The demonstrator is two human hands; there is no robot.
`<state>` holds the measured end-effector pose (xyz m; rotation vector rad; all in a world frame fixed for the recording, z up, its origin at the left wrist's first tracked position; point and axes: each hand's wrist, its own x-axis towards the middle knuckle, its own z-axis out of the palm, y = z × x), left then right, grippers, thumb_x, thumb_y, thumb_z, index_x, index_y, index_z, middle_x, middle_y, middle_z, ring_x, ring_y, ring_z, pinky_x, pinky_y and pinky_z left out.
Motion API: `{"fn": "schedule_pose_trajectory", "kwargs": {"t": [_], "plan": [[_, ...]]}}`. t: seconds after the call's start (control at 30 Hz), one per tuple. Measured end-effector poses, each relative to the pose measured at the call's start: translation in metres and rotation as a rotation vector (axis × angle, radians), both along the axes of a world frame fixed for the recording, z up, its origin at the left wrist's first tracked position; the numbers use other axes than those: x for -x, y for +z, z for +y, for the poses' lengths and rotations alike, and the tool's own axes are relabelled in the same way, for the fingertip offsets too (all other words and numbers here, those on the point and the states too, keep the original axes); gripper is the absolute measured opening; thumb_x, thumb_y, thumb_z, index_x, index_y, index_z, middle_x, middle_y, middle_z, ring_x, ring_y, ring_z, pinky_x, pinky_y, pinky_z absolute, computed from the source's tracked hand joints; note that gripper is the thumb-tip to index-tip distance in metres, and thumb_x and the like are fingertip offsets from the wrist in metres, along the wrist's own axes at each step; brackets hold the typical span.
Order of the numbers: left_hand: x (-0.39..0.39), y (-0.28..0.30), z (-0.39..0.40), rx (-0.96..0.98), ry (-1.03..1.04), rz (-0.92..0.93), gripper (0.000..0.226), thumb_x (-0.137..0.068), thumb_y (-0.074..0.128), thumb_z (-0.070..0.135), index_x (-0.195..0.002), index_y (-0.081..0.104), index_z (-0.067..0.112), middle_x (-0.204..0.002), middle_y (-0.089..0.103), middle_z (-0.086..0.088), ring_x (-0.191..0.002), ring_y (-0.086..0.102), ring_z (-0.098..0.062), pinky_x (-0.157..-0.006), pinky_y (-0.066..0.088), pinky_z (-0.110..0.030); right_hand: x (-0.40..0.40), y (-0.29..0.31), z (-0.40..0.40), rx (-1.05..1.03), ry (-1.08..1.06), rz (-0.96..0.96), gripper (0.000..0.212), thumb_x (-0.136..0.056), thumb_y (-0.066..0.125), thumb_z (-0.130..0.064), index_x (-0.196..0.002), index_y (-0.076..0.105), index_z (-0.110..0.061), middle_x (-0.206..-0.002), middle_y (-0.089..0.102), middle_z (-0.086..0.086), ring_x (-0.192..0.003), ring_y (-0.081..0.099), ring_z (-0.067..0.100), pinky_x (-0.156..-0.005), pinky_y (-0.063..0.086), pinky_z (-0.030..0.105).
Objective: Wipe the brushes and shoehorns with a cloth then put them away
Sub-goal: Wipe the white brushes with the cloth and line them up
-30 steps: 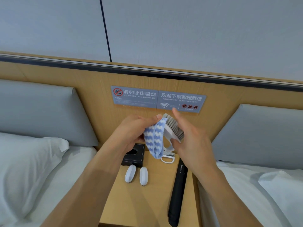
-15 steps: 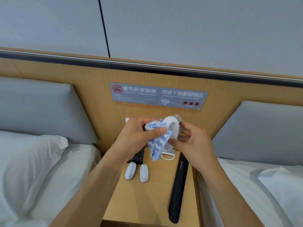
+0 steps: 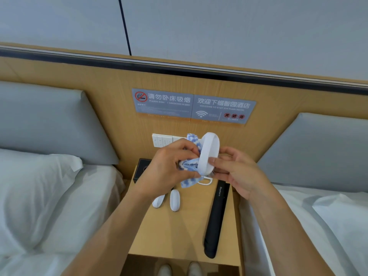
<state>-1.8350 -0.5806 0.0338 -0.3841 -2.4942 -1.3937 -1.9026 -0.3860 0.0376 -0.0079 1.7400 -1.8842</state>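
Brush (image 3: 209, 152) sits between both hands above the nightstand (image 3: 185, 236), its smooth white back turned toward the camera and standing roughly upright. Right hand (image 3: 237, 172) grips it from the right, thumb laid across the lower part of the white back and the other fingers curled round the far side, where the bristles are mostly hidden. Left hand (image 3: 169, 168) pinches a blue-and-white striped cloth (image 3: 190, 172) and presses it against the brush's left edge; part of the cloth shows above that hand's fingers, and a bunch of it hangs below the grip.

Directly beneath the held brush, a white loop (image 3: 205, 181) of another item lies on the nightstand, mostly covered by the hanging cloth. Below the left hand, two small white brushes (image 3: 174, 200) lie side by side, the left one partly hidden by the wrist. Below the right hand, a long black shoehorn (image 3: 216, 220) lies lengthwise toward the near edge. Behind the left hand sits a black box (image 3: 143, 168), and beyond the grip a white switch panel (image 3: 162, 140) is on the wooden headboard (image 3: 99, 82).
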Motion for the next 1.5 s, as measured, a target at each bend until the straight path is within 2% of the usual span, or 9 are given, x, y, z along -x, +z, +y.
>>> {"fn": "schedule_pose_trajectory", "kwargs": {"t": [0.17, 0.33, 0.5, 0.67, 0.77, 0.83, 1.1, 1.3, 1.5], "plan": [[-0.002, -0.025, -0.009, 0.141, 0.173, 0.084, 0.019, -0.075, 0.076, -0.007, -0.089, 0.075, 0.006, -0.108, 0.063, -0.003, -0.091, 0.062, -0.013, -0.076, 0.048, -0.016, 0.003, -0.030, 0.001, 0.035, -0.037, -0.152, 0.032, -0.086, 0.068, 0.004, -0.117, 0.062, -0.005, -0.104, 0.075, 0.015, -0.088, 0.075, 0.026, -0.070, 0.063, 0.034], [-0.012, -0.061, -0.017, 0.071, 0.418, -0.021, 0.020, -0.078, 0.078, 0.003, -0.096, 0.076, 0.013, -0.128, 0.055, 0.003, -0.109, 0.055, -0.005, -0.086, 0.045, -0.010, -0.001, -0.088, 0.005, -0.066, -0.088, -0.325, 0.044, -0.086, 0.071, 0.002, -0.128, 0.060, -0.006, -0.116, 0.071, 0.017, -0.103, 0.072, 0.029, -0.079, 0.060, 0.036], [-0.027, -0.110, -0.021, 0.032, 0.538, -0.177, 0.026, -0.081, 0.072, 0.001, -0.101, 0.072, 0.018, -0.124, 0.054, 0.017, -0.104, 0.053, 0.014, -0.077, 0.041, 0.000, -0.009, -0.153, 0.003, -0.273, -0.105, -0.462, 0.035, -0.084, 0.076, -0.002, -0.115, 0.064, -0.013, -0.110, 0.072, 0.011, -0.102, 0.069, 0.024, -0.086, 0.058, 0.037], [-0.053, -0.155, -0.025, -0.016, 0.616, -0.305, 0.024, -0.082, 0.078, 0.013, -0.104, 0.070, 0.019, -0.122, 0.056, 0.015, -0.098, 0.056, 0.010, -0.073, 0.047, -0.004, -0.033, -0.218, -0.016, -0.406, -0.050, -0.569, 0.019, -0.082, 0.077, 0.001, -0.087, 0.063, -0.010, -0.081, 0.069, 0.010, -0.071, 0.062, 0.019, -0.067, 0.052, 0.029], [-0.068, -0.175, -0.033, -0.015, 0.679, -0.368, 0.029, -0.081, 0.078, 0.021, -0.109, 0.070, 0.016, -0.122, 0.056, 0.013, -0.098, 0.057, 0.007, -0.076, 0.049, -0.005, -0.053, -0.256, -0.035, -0.422, 0.010, -0.620, 0.020, -0.082, 0.077, 0.003, -0.086, 0.060, -0.008, -0.084, 0.069, 0.011, -0.069, 0.064, 0.020, -0.063, 0.054, 0.030], [-0.075, -0.187, -0.042, -0.020, 0.725, -0.394, 0.029, -0.082, 0.077, 0.021, -0.109, 0.070, 0.013, -0.124, 0.060, 0.007, -0.100, 0.060, -0.002, -0.083, 0.055, -0.018, -0.065, -0.280, -0.049, -0.431, 0.038, -0.644, 0.022, -0.082, 0.076, 0.004, -0.087, 0.059, -0.007, -0.092, 0.069, 0.015, -0.072, 0.066, 0.023, -0.059, 0.054, 0.030], [-0.088, -0.241, -0.073, -0.048, 0.799, -0.475, 0.029, -0.081, 0.077, 0.013, -0.109, 0.071, 0.007, -0.124, 0.065, -0.003, -0.105, 0.064, -0.015, -0.091, 0.055, -0.031, -0.072, -0.360, -0.096, -0.527, 0.030, -0.591, 0.025, -0.076, 0.081, 0.005, -0.082, 0.060, -0.007, -0.101, 0.069, 0.021, -0.082, 0.070, 0.034, -0.081, 0.061, 0.045], [-0.094, -0.271, -0.071, -0.076, 0.815, -0.530, 0.026, -0.082, 0.076, 0.010, -0.108, 0.072, 0.008, -0.122, 0.064, -0.003, -0.106, 0.064, -0.015, -0.091, 0.055, -0.038, -0.065, -0.395, -0.126, -0.632, 0.087, -0.446, 0.027, -0.072, 0.087, -0.008, -0.077, 0.061, -0.016, -0.084, 0.069, 0.004, -0.081, 0.073, 0.030, -0.083, 0.061, 0.046], [-0.092, -0.278, -0.069, -0.121, 0.837, -0.553, 0.027, -0.081, 0.077, 0.008, -0.108, 0.072, 0.009, -0.123, 0.064, -0.002, -0.105, 0.064, -0.015, -0.088, 0.056, -0.038, -0.073, -0.407, -0.138, -0.756, 0.178, -0.362, 0.025, -0.072, 0.087, -0.010, -0.082, 0.064, -0.009, -0.097, 0.072, 0.017, -0.090, 0.072, 0.037, -0.083, 0.059, 0.049]]}}
